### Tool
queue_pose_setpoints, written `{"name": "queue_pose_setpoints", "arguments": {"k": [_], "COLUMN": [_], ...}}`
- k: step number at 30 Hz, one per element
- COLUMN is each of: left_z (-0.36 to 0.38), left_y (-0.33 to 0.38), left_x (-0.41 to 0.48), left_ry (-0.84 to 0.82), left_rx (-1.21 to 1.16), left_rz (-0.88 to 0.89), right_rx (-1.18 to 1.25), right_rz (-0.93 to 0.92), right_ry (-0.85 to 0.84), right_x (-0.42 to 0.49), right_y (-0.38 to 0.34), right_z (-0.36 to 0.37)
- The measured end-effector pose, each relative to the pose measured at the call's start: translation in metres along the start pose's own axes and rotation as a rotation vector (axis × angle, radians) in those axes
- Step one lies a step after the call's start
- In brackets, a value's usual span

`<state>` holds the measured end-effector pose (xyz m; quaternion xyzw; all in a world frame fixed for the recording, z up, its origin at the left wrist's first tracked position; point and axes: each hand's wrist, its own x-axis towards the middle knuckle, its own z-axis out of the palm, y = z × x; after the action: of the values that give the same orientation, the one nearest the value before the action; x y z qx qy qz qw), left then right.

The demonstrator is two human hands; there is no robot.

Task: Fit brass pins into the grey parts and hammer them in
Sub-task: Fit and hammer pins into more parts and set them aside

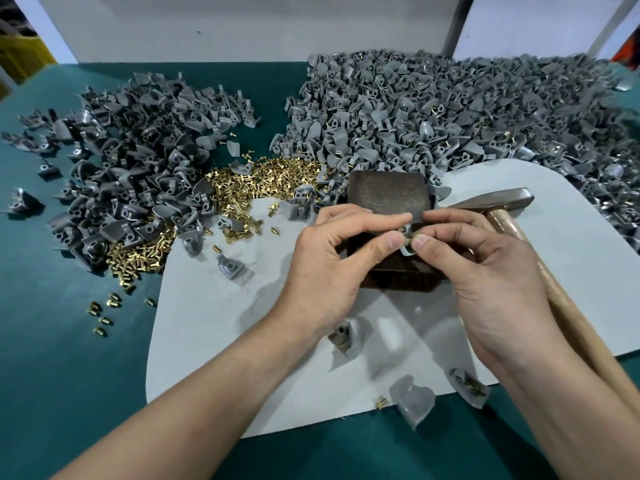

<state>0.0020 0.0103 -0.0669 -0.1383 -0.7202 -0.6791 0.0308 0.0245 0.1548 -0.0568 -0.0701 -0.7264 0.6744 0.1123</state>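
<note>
Where grey mat (214, 306) covers green table (69, 375) (white wall (242, 26) behind), parts (450, 109) heaped.

A small factory assembly bench: heaps of identical grey parts (433, 109) and loose brass pins (263, 181) cover a green worktop (52, 306), with a hammer (498, 199) and worn steel block (388, 192).

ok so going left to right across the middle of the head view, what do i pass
loose heap of grey plastic parts, golden pile of small brass pins, dark rusty metal block, steel hammer head
</note>
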Motion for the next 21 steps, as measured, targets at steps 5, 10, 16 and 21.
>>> {"name": "queue_pose_setpoints", "arguments": {"k": [5, 10, 16, 21], "left_z": [0.0004, 0.0000, 0.0005, 0.0008], "left_y": [0.0007, 0.0005, -0.0004, -0.0008], "left_x": [-0.0001, 0.0000, 0.0002, 0.0008], "left_ry": [0.009, 0.015, 0.018, 0.025], "left_rx": [-0.004, -0.001, -0.009, -0.014], "left_rz": [0.007, 0.013, 0.014, 0.025], "right_rx": [0.015, 0.030, 0.000, -0.057], "right_rz": [0.000, 0.002, -0.016, -0.052], "right_ry": [-0.005, -0.007, -0.009, -0.001], "right_x": [-0.0008, -0.0014, -0.0008, -0.0005], "right_y": [-0.0001, -0.0004, -0.0012, -0.0025], "right_z": [0.0001, 0.0005, 0.0012, 0.0021]}}
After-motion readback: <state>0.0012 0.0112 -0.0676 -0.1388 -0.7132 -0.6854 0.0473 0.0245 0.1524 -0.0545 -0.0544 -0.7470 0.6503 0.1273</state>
